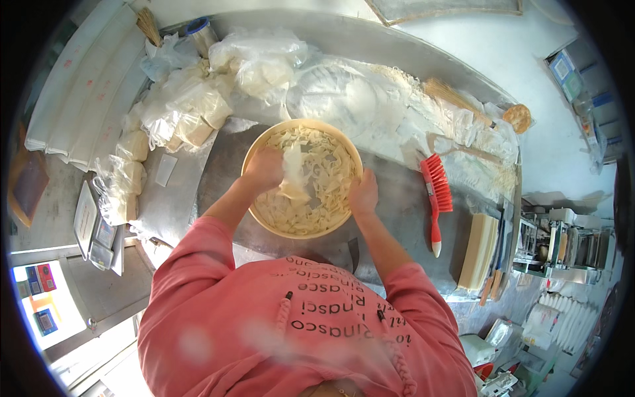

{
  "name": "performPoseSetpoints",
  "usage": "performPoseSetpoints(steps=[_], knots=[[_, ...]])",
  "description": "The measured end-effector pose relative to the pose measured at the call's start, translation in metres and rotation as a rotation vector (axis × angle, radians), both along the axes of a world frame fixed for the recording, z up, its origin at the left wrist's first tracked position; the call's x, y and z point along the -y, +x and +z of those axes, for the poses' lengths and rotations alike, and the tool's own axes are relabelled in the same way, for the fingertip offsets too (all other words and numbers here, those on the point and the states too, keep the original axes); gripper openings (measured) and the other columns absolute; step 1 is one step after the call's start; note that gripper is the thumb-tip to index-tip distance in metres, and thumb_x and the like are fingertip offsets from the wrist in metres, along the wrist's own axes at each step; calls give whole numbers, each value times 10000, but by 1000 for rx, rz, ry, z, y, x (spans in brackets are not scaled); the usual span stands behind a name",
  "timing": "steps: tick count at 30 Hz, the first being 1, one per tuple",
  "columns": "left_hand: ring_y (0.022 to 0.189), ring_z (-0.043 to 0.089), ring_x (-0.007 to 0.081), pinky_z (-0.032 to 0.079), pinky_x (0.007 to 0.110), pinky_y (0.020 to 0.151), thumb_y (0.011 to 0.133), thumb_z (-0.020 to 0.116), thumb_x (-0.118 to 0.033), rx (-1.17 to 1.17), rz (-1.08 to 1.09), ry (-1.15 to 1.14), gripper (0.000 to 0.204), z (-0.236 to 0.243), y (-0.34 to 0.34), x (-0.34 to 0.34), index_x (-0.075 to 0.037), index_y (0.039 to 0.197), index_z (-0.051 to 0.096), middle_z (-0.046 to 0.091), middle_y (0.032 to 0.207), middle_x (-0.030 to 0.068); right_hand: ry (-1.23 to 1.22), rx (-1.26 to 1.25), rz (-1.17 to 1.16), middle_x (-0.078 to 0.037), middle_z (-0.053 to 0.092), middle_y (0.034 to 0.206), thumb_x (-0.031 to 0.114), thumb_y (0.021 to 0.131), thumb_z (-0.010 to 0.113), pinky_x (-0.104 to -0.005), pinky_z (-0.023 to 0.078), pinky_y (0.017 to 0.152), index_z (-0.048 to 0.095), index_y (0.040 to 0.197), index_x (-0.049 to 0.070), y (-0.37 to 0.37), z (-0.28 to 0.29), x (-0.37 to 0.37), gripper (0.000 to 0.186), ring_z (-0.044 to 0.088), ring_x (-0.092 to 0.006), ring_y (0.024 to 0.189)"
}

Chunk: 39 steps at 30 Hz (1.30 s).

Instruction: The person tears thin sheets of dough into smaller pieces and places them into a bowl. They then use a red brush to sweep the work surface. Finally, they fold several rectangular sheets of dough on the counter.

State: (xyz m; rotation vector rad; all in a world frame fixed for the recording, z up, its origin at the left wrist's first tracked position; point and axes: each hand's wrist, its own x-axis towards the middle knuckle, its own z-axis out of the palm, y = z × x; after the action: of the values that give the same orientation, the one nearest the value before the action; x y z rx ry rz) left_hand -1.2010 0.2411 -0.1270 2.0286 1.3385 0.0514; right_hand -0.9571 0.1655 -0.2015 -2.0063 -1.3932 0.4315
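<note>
A round, shallow container [303, 233] with a pale yellow rim stands on the metal worktop in front of me. Inside lie many flat, cream-coloured strips and pieces that look like cut dough [331, 171]. My left hand [266, 168] reaches over the left rim, its fingers curled in beside a whitish, blurred sheet-like piece [293, 164]. Whether the fingers grip that piece cannot be made out. On the opposite side my right hand [364, 193] is closed on the right rim, its fingers partly hidden behind the wall.
Behind the container, white flour [357, 98] covers the worktop. Clear plastic bags [192, 109] of pale contents crowd the left. A red brush [436, 192] lies right, near a pale block [479, 251]. A straw whisk broom [456, 99] rests at the back right.
</note>
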Motion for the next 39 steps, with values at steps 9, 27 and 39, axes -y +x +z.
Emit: performPoseSetpoints(steps=[9,27,39], knots=[[1088,513,287,429,367,860,816,615,-226,-210,27,449,358,-11,4,34,-116,1152,558,566,1156,79,-178,-178,38,-205,553,1013,175,781,545,-455,434,816,514,1099,29,11,-14,-8,351,538,-372,948],[1090,497,179,366,319,914,924,384,-437,1194,1128,-56,546,8,-124,54,-77,1334,417,559,1184,104,65,-1270,-265,-157,615,949,173,812,582,-371,536,602,544,1085,-35,123,105,17,346,637,-258,756],[1366,153,219,124,455,1069,896,316,-591,1285,1514,-126,717,42,-56,24,-151,1445,178,164,1500,63,11,-1022,-466,-135,610,879,165,753,640,-371,501,578,544,1085,-21,164,64,23,393,614,-259,727]])
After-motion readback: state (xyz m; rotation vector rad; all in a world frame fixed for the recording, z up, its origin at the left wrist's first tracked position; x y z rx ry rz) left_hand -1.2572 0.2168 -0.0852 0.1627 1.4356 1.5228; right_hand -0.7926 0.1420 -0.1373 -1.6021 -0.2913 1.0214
